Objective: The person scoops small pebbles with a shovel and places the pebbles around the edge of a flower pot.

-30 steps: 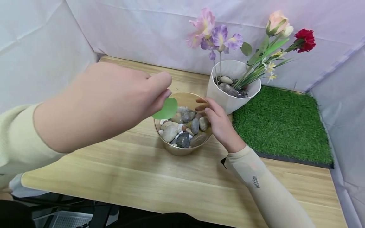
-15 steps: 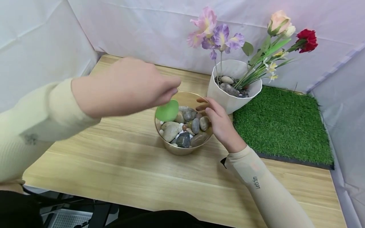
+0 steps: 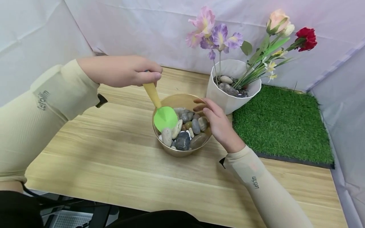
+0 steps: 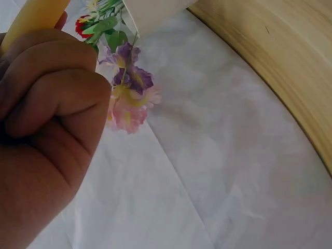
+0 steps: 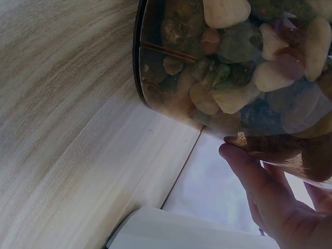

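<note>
In the head view my left hand (image 3: 121, 70) grips the yellow handle of a trowel (image 3: 166, 118). Its green blade is down among the stones (image 3: 182, 139) at the left side of a see-through amber bowl (image 3: 179, 153). Two pale stones lean upright against the blade's near edge, and its tip is hidden behind them. My right hand (image 3: 218, 122) holds the bowl's right side, fingers curved round the outer wall and tinted where they show through it. In the right wrist view, the thumb and fingers (image 5: 249, 171) press along the bowl's wall (image 5: 148, 52).
Behind the bowl to the right stands a white pot (image 3: 225, 101) with artificial flowers (image 3: 219, 36), stones and dark gravel. A square of artificial turf (image 3: 285, 126) lies to its right. White cloth walls (image 3: 142, 31) close in the back and sides of the wooden table (image 3: 128, 171).
My left hand has turned and drawn back, bringing the trowel's handle into view. The blade has gone deeper into the stones, tipping two pale ones up. My right hand stays on the bowl.
</note>
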A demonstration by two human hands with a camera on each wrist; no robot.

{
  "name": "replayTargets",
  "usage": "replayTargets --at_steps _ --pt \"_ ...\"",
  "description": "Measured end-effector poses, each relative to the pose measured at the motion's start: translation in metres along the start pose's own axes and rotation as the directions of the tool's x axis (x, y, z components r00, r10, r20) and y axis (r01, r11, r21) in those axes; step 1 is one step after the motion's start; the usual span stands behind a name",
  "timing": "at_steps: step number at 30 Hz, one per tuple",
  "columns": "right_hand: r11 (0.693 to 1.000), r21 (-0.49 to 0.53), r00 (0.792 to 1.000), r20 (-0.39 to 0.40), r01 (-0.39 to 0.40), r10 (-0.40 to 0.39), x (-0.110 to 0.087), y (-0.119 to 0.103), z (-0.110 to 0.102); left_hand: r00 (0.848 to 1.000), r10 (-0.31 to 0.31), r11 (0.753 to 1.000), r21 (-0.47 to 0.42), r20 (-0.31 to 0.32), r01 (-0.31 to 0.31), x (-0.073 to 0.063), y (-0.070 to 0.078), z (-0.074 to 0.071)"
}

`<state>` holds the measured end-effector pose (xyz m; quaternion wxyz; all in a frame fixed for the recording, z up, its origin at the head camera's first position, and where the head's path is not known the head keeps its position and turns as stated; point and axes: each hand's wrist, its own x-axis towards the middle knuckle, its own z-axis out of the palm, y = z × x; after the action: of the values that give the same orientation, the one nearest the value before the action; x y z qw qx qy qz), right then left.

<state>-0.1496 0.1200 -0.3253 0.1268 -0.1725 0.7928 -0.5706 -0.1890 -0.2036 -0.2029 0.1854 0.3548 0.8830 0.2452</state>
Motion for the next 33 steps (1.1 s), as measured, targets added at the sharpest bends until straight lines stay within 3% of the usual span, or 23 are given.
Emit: replayTargets --at_steps 7,12,16,24,30,33 --pt "1.0 -0.002 1.0 0.003 -0.025 0.025 -0.001 -0.002 -0.002 0.999 -0.009 0.988 -0.154 -0.04 0.003 -0.002 -0.019 0.005" --pt "0.999 -0.005 0.999 0.003 -0.039 0.039 -0.002 -0.002 -0.002 0.994 -0.097 0.949 -0.306 -0.059 0.075 -0.005 -0.037 0.012" --pt "0.999 -0.01 0.999 0.003 -0.043 0.043 -0.002 -0.002 -0.001 0.989 -0.134 0.922 -0.373 -0.058 0.103 -0.009 -0.047 0.016" --pt "0.999 -0.013 0.999 -0.003 -0.051 0.051 -0.001 -0.002 0.0 0.988 -0.129 0.893 -0.443 -0.081 0.08 -0.012 -0.06 0.024" --pt "0.998 -0.008 0.998 -0.004 -0.06 0.06 -0.001 -0.002 0.001 0.986 -0.128 0.842 -0.536 -0.11 0.05 -0.016 -0.065 0.026" --pt "0.998 -0.006 0.998 -0.005 -0.061 0.061 -0.001 -0.002 0.001 0.985 -0.105 0.843 -0.538 -0.138 0.015 -0.018 -0.065 0.025"
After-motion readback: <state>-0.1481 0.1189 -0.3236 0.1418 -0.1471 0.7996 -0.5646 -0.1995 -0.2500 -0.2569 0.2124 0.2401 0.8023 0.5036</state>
